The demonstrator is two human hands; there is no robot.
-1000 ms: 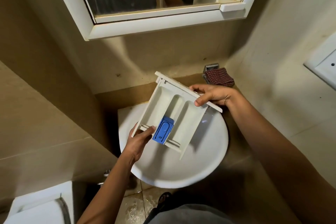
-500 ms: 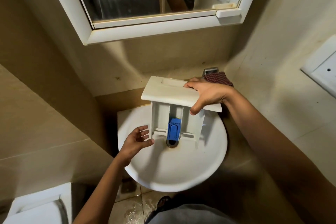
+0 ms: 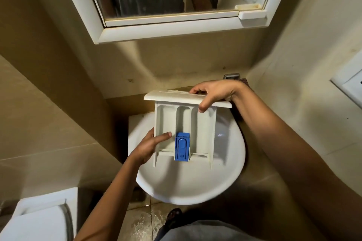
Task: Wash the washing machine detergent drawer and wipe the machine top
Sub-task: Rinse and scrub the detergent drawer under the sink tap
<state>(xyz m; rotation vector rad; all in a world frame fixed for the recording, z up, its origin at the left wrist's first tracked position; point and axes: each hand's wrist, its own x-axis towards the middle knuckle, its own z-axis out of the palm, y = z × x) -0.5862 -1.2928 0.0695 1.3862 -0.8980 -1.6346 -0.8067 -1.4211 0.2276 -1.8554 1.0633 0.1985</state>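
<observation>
White round sink [image 3: 231, 164] fills the middle of view, flat back edge at the wall, no water running that I can see. Mirror cabinet [image 3: 176, 29] above it. Toilet [image 3: 39, 219] at lower left, wet floor tiles [image 3: 141, 219] below the sink's front rim.

Detergent drawer [image 3: 166, 119] is held over the basin, open side up, compartments facing the camera, front panel toward the sink's back edge, rear end toward the front rim and tilted down. Not resting on the sink as far as I can tell. Blue siphon cap [image 3: 182, 146] sits in the middle compartment near the rear end.

Right hand [image 3: 215, 92] grasps the front panel, fingers [image 3: 197, 90] curled over the top, thumb under the lip. Left hand [image 3: 146, 147] holds the left wall, thumb pressed inside the left compartment, other fingers hidden behind.

Tap [image 3: 232, 75] is at the sink's back right corner, mostly hidden behind the right wrist.

Judgement: drawer positioned for rinsing, washing not started. To do it well: keep both grips, keep rear end low so water drains into the basin, free one hand for the tap, pull the blue cap and rinse under it since residue collects there. Wet plastic may slip.
</observation>
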